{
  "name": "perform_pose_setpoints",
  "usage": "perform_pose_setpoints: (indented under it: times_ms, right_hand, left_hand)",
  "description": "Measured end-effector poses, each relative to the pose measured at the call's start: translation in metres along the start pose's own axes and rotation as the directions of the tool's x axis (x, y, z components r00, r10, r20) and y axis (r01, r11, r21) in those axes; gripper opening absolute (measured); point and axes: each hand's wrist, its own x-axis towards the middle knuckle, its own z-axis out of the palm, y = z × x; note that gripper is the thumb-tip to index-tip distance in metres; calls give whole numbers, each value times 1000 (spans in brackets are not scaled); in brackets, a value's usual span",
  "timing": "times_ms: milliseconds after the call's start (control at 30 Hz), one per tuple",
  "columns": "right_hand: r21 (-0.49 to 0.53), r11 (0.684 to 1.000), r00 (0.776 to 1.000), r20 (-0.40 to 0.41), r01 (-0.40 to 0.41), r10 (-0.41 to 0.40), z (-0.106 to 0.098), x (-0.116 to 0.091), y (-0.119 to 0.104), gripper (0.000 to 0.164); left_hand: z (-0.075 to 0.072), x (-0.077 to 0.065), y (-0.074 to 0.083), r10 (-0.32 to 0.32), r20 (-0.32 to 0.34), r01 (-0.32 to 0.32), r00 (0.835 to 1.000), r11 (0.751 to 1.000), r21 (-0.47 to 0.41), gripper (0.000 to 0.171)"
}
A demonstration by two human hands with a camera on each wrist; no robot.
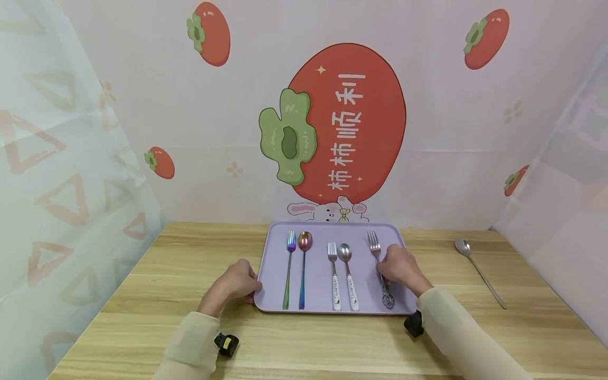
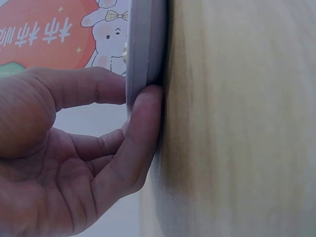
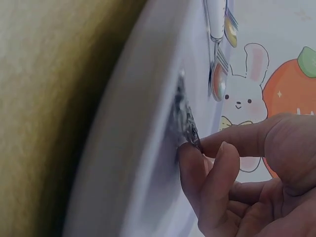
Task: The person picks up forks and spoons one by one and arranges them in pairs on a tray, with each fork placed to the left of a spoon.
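Observation:
A light purple tray (image 1: 317, 264) lies on the wooden table. My left hand (image 1: 239, 279) grips its left rim; in the left wrist view the thumb and a finger pinch the tray edge (image 2: 143, 44). Over the tray's right part, my right hand (image 1: 400, 265) pinches the handle of a silver fork (image 1: 374, 243), tines pointing away. Its ornate handle end (image 3: 183, 116) shows in the right wrist view; whether the fork touches the tray cannot be told. Left of it lie a small spoon (image 1: 351, 287) and small fork (image 1: 336, 290) with white patterned handles.
On the tray's left side are an iridescent fork (image 1: 288, 272) and an iridescent spoon (image 1: 303, 272). A long silver spoon (image 1: 482, 274) lies on the table, right of the tray. Behind stands a printed cloth backdrop (image 1: 437, 184), with more cloth at both sides.

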Motion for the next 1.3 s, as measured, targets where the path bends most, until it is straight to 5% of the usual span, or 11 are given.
perform_pose_setpoints:
  times_ms: [1300]
  right_hand:
    - [-60,998,1000,15,17,-16,0,-12,-3,22]
  left_hand:
    - [0,-1,1,20,2,-20,1000,1000,6,13]
